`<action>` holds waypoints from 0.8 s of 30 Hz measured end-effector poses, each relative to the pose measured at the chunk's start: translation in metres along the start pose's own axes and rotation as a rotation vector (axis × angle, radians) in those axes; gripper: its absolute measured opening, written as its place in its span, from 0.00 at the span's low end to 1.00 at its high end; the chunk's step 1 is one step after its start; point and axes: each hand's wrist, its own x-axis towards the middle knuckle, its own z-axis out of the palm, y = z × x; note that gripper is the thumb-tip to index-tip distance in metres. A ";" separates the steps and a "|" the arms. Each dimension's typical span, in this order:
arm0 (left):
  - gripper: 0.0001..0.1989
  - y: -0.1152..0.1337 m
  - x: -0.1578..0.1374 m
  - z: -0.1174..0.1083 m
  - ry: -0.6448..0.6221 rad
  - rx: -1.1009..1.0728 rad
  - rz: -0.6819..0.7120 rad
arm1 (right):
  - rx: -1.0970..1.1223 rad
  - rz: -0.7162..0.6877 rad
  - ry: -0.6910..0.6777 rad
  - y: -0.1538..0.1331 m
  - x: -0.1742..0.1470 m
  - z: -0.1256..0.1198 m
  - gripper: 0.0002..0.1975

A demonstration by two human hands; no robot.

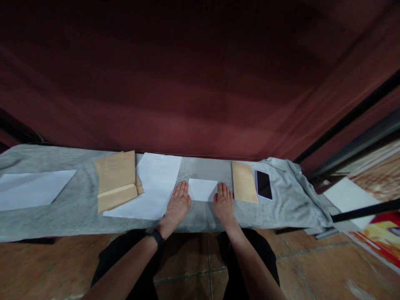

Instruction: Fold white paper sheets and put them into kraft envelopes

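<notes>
A small white sheet of paper (pixel 203 190), perhaps folded, lies flat on the grey cloth between my hands. My left hand (pixel 178 204) rests palm down at its left edge, fingers stretched out and close together. At the right edge my right hand (pixel 223 203) lies palm down too, its fingers straight. Neither hand grips anything. Just right of my right hand is a single brown envelope (pixel 245 182). Left of my left hand lie larger white sheets (pixel 158 175), partly covered by several brown envelopes (pixel 117 177).
The grey cloth (pixel 212 217) covers a long narrow table. A phone (pixel 264 184) lies near its right end, another white sheet (pixel 31 188) at its left. A dark red wall or panel (pixel 200 116) rises behind. At right stand dark bars and a colourful printed box (pixel 381 237).
</notes>
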 end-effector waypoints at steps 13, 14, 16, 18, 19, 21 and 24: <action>0.29 0.019 0.015 -0.001 -0.081 -0.023 0.210 | 0.151 -0.229 -0.218 -0.037 0.007 -0.005 0.26; 0.29 0.020 0.017 0.000 -0.085 -0.020 0.208 | 0.140 -0.223 -0.219 -0.039 0.007 -0.005 0.26; 0.29 0.021 0.022 0.000 -0.093 -0.010 0.199 | 0.119 -0.205 -0.220 -0.039 0.009 -0.006 0.26; 0.29 0.022 0.025 -0.001 -0.088 0.003 0.183 | 0.106 -0.183 -0.226 -0.039 0.012 -0.007 0.26; 0.29 0.022 0.027 -0.002 -0.080 0.011 0.169 | 0.101 -0.170 -0.230 -0.038 0.013 -0.007 0.26; 0.29 0.023 0.030 -0.003 -0.068 0.027 0.140 | 0.088 -0.144 -0.234 -0.037 0.015 -0.007 0.27; 0.30 0.023 0.032 -0.003 -0.070 0.038 0.114 | 0.071 -0.117 -0.230 -0.036 0.016 -0.007 0.28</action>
